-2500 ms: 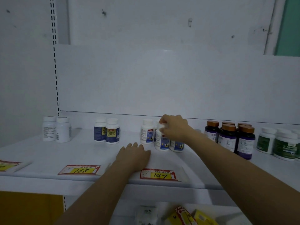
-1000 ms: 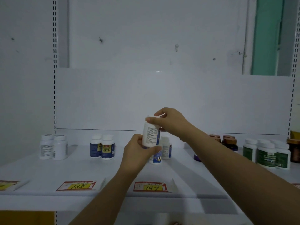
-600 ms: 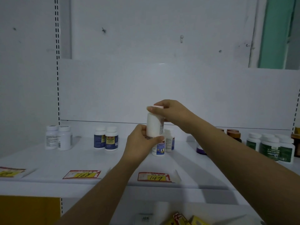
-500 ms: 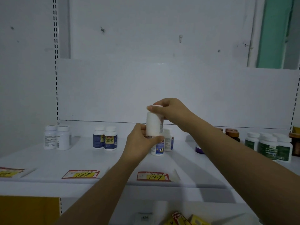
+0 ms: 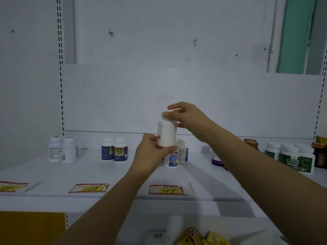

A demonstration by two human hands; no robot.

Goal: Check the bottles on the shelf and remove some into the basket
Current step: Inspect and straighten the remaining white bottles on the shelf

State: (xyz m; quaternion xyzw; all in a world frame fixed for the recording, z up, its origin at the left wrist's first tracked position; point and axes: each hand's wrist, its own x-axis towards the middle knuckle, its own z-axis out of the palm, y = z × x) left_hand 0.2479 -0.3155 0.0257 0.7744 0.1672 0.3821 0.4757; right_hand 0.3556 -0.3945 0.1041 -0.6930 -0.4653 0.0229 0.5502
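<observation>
I hold a white pill bottle (image 5: 166,133) upright in the air above the white shelf (image 5: 106,174). My left hand (image 5: 152,154) grips its base from below. My right hand (image 5: 187,119) pinches its white cap from the top. Its plain white side faces me, with a strip of label at the left edge. Two matching bottles (image 5: 172,159) with blue labels stand on the shelf right behind my left hand. No basket is in view.
Two white bottles (image 5: 62,149) stand at the shelf's left, two blue-labelled ones (image 5: 115,149) beside them. Dark bottles with brown caps (image 5: 251,143) and green-labelled white bottles (image 5: 292,156) stand right. Price tags (image 5: 166,189) lie along the front edge. Yellow packets (image 5: 203,237) lie on the lower shelf.
My right hand picked the bottle off the shelf and lifted it; my left hand rose from the shelf and took its base. The bottle has been turned from label side to plain side.
</observation>
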